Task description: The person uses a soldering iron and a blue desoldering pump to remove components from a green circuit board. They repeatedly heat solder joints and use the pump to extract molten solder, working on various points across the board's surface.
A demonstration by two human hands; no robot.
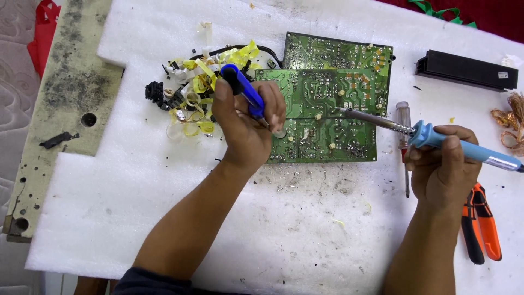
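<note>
A green circuit board (327,104) lies solder side up on a white foam sheet (164,191). My left hand (245,123) grips a blue desoldering pump (244,90), its tip down at the board's left edge. My right hand (442,164) holds a light-blue soldering iron (436,136) whose metal shaft reaches left, the tip resting on the board near its middle.
A heap of yellow tape scraps and black parts (188,101) lies left of the board. A clear-handled screwdriver (404,123) and orange-black pliers (481,224) lie by my right hand. A black heat sink (466,70) and copper wire (510,123) sit far right.
</note>
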